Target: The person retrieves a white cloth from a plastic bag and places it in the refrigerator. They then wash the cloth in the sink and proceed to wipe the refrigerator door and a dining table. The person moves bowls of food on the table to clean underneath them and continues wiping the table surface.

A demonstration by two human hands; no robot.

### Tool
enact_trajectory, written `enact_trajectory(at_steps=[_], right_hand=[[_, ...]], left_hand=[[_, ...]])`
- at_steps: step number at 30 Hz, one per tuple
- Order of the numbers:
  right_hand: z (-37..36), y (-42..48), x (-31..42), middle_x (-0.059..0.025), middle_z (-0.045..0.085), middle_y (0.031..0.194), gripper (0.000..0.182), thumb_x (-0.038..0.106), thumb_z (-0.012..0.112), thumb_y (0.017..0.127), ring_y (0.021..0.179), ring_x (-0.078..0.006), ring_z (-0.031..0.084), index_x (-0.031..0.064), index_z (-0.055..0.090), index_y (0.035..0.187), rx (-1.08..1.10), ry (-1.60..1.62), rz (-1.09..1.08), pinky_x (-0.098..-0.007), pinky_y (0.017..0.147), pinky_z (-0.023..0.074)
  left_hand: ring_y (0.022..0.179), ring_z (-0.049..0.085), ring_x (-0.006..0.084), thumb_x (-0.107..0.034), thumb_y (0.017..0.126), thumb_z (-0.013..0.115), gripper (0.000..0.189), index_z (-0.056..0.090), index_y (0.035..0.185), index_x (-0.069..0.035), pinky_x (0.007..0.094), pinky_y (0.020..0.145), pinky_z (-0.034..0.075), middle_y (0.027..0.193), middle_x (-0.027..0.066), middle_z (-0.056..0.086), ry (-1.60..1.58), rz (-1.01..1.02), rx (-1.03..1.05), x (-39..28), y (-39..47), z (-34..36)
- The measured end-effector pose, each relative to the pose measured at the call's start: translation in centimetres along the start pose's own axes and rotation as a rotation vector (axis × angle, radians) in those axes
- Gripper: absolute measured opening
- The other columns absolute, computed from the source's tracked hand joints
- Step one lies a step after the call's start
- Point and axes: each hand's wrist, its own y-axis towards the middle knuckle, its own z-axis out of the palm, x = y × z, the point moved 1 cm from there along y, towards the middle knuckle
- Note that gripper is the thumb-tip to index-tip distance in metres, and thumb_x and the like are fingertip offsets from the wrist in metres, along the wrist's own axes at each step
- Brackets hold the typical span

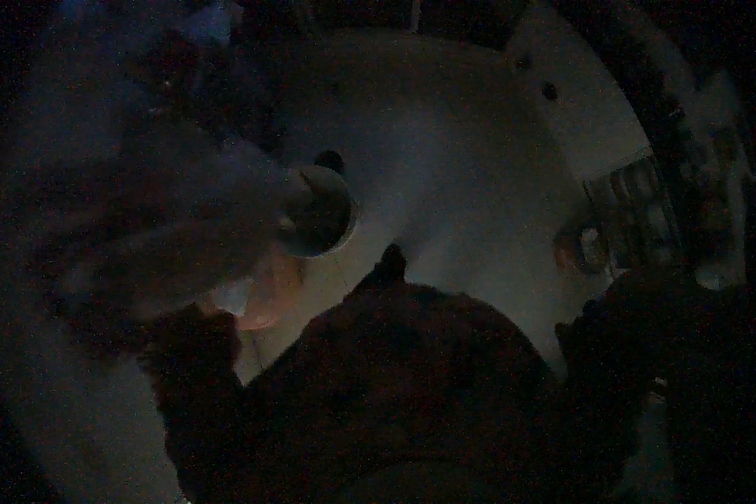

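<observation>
The picture is very dark and blurred. On my left, my sleeved forearm [198,340] reaches to the edge of a large pale, folded sheet-like thing [183,252], probably cloth. My left hand is lost in the dark there, beside a small white patch [234,297]. To its right is a round, rimmed thing like a bowl or bucket [321,217] with a dark inside. My right arm [630,315] extends forward on the other side. At its far end is what seems to be my right hand [567,249], close to a small white thing [589,240]. Its grip is unclear.
A rack or sectioned tray [639,211] stands at the right, with a pale panel [595,113] beyond it. The grey floor [466,170] spreads ahead of my dark-clothed body [409,378]. A dark pointed shape [390,261], perhaps a shoe, juts out before me.
</observation>
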Motion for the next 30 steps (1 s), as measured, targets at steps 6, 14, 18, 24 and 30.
enact_trajectory(at_steps=[6, 14, 18, 24, 30], right_hand=[[-7.0, -0.4, 0.6, -0.0106, 0.049, 0.118, 0.039, 0.021, 0.053, 0.087, 0.105, -0.0236, 0.049, 0.0081, 0.046, 0.122, -0.014, -0.06, 0.057, -0.0367, 0.088, 0.0429], [-13.2, 4.8, -2.5, -0.0116, 0.046, 0.121, 0.042, 0.021, 0.054, 0.086, 0.108, -0.025, 0.047, 0.0088, 0.043, 0.124, 0.054, 0.038, 0.059, -0.0376, 0.089, 0.0421], [-16.7, 8.8, -1.4, -0.0121, 0.045, 0.122, 0.044, 0.021, 0.055, 0.085, 0.109, -0.0256, 0.046, 0.0092, 0.042, 0.125, 0.099, 0.087, 0.109, -0.0381, 0.089, 0.0418], [-18.9, 14.7, -0.8, -0.0128, 0.043, 0.124, 0.047, 0.021, 0.056, 0.084, 0.111, -0.0267, 0.045, 0.0097, 0.04, 0.127, 0.198, 0.146, 0.078, -0.0388, 0.09, 0.0412], [-18.2, 19.4, -3.2, -0.0135, 0.04, 0.126, 0.05, 0.022, 0.056, 0.083, 0.113, -0.0277, 0.043, 0.0103, 0.038, 0.128, 0.275, 0.116, 0.014, -0.0395, 0.09, 0.0407]], left_hand=[[0.094, 0.055, 0.0232, -0.012, 0.083, 0.052, 0.016, 0.057, 0.096, -0.004, 0.0358, 0.085, 0.044, 0.102, 0.0105, 0.056, 0.096, 0.113, -0.004, -3.8, 4.5, 3.7], [0.094, 0.054, 0.0242, -0.013, 0.083, 0.052, 0.017, 0.058, 0.097, -0.004, 0.0361, 0.084, 0.044, 0.103, 0.0111, 0.056, 0.228, 0.214, -0.003, -10.0, 13.6, 12.4], [0.095, 0.054, 0.0247, -0.014, 0.083, 0.053, 0.018, 0.058, 0.097, -0.005, 0.0363, 0.084, 0.044, 0.103, 0.0114, 0.056, 0.265, 0.23, 0.012, -15.2, 17.1, 14.9], [0.095, 0.054, 0.0254, -0.015, 0.083, 0.053, 0.019, 0.058, 0.097, -0.005, 0.0365, 0.084, 0.044, 0.104, 0.0118, 0.055, 0.299, 0.182, -0.036, -19.6, 17.9, 18.7], [0.095, 0.054, 0.0261, -0.016, 0.082, 0.053, 0.02, 0.059, 0.098, -0.005, 0.0367, 0.084, 0.044, 0.104, 0.0122, 0.055, 0.207, 0.138, -0.069, -14.6, 19.8, 21.2]])
